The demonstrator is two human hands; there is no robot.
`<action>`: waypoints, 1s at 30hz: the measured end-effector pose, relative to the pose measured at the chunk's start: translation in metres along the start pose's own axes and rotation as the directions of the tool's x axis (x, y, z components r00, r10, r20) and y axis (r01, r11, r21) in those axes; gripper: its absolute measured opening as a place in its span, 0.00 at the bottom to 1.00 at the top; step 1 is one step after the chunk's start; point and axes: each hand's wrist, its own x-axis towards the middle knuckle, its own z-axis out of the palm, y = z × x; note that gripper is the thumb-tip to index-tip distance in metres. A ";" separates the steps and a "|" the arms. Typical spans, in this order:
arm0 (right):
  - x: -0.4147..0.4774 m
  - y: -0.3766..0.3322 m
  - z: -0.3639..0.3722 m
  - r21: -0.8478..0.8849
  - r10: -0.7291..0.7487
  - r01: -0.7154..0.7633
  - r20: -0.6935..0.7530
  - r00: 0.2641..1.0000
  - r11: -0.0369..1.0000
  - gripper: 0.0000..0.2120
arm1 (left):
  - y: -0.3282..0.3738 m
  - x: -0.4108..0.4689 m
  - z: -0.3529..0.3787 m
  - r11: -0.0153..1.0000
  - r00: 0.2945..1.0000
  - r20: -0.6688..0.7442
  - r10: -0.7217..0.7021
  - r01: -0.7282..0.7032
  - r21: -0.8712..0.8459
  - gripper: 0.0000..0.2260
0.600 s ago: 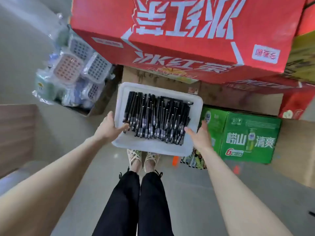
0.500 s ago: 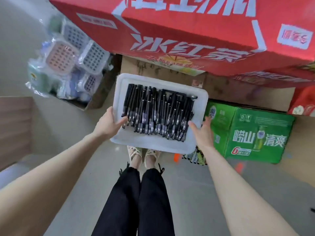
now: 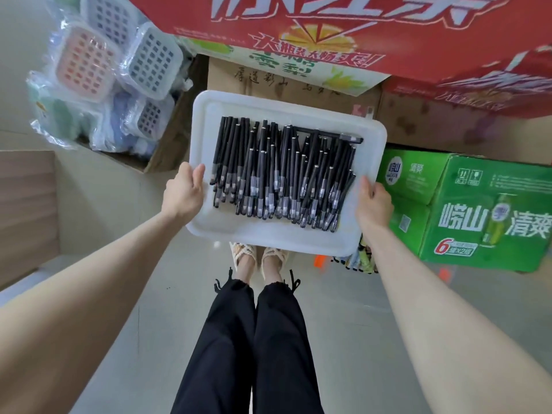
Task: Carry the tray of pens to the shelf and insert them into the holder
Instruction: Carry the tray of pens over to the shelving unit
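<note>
The white plastic tray (image 3: 268,236) hangs in the air between both hands, over the floor (image 3: 119,294) and the person's feet. The left hand (image 3: 185,194) grips its left edge and the right hand (image 3: 373,204) grips its right edge, each with the thumb on the rim. A heap of black pens (image 3: 283,171) lies in the tray. To the left, an open cardboard box (image 3: 167,144) holds film-wrapped perforated baskets (image 3: 89,64). The green carton (image 3: 484,210) at right reads "崂山 清爽" and "6"; the red carton (image 3: 328,31) above carries large white Chinese lettering.
</note>
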 end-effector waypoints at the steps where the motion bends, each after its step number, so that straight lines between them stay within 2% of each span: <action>1: -0.004 -0.001 -0.003 -0.013 -0.003 0.003 0.005 1.000 1.000 0.17 | -0.001 -0.003 -0.002 1.000 1.000 -0.005 0.007 -0.007 0.008 0.16; 5: -0.033 -0.002 -0.018 -0.030 -0.018 0.019 0.025 1.000 0.999 0.18 | -0.010 -0.029 -0.021 0.999 1.000 0.001 0.022 -0.022 0.050 0.16; 12: -0.124 -0.009 -0.058 -0.018 -0.019 0.019 0.010 1.000 1.000 0.18 | -0.012 -0.096 -0.087 0.978 0.991 0.001 0.136 -0.134 0.161 0.18; 17: -0.205 -0.008 -0.081 0.052 0.001 0.002 -0.067 0.998 0.999 0.19 | -0.006 -0.138 -0.138 0.921 0.950 0.012 0.311 -0.305 0.242 0.17; 21: -0.278 0.007 -0.082 0.139 0.025 0.000 -0.177 0.984 0.990 0.21 | -0.011 -0.164 -0.177 0.832 0.888 0.078 0.454 -0.453 0.319 0.16; 26: -0.369 0.041 -0.071 0.268 0.116 -0.037 -0.283 0.952 0.963 0.23 | -0.014 -0.200 -0.212 0.630 0.736 0.209 0.644 -0.665 0.402 0.18; 30: -0.431 0.078 -0.068 0.367 0.247 -0.117 -0.330 0.911 0.923 0.23 | -0.012 -0.233 -0.218 0.478 0.631 0.338 0.698 -0.762 0.437 0.18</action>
